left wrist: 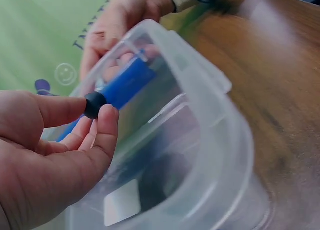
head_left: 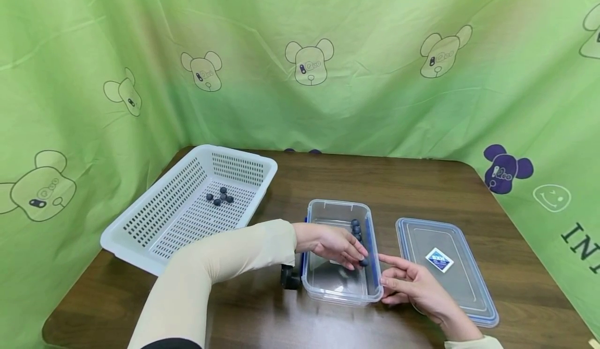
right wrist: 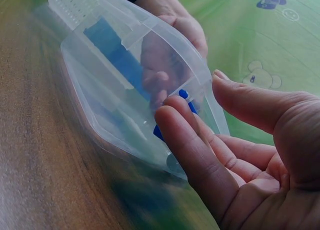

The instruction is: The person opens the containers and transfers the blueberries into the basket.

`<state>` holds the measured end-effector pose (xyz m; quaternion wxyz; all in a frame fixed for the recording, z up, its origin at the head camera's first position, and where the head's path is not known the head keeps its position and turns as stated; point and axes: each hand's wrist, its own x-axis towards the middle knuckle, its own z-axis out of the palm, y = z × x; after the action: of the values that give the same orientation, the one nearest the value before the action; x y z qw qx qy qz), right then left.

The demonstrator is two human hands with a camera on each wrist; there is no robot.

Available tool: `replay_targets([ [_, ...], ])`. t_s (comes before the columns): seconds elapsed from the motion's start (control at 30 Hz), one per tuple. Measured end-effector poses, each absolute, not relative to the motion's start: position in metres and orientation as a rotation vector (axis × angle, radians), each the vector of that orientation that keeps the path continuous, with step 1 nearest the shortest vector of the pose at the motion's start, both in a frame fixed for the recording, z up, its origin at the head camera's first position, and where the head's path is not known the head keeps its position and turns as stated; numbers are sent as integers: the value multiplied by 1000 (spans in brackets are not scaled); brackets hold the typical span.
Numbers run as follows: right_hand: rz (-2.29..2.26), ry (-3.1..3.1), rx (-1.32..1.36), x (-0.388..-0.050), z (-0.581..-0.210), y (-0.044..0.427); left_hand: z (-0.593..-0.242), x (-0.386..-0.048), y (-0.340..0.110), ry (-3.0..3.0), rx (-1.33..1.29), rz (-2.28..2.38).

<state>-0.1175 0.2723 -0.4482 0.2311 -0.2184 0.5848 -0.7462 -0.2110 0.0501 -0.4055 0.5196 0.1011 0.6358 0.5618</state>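
A clear plastic box with blue side clips stands on the table. Inside it, along the right wall, several blueberries lie in a row. My left hand reaches in over the left wall and pinches one blueberry between thumb and fingertips, close to the right wall. From outside, my right hand touches that right wall with relaxed fingers, its index finger extended. The right wrist view shows the thumb apart from the fingers. My left hand partly hides the box floor.
A white slotted basket with several blueberries in it stands at the left. To the right of the box lies its clear lid with a blue-and-white label. A green printed curtain surrounds the brown table.
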Motion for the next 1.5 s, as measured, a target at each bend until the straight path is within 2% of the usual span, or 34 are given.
replay_targets([
  [0.6,-2050,1648,-561,-116,-447,271,-354,-235,0,1595,426,1501],
  [0.93,-2057,1627,-570,-115,-448,272,-331,-256,-55,1655,478,1714],
  [1.5,-2046,1672,-540,-112,-445,273,-315,-287,-152,1816,388,1914],
])
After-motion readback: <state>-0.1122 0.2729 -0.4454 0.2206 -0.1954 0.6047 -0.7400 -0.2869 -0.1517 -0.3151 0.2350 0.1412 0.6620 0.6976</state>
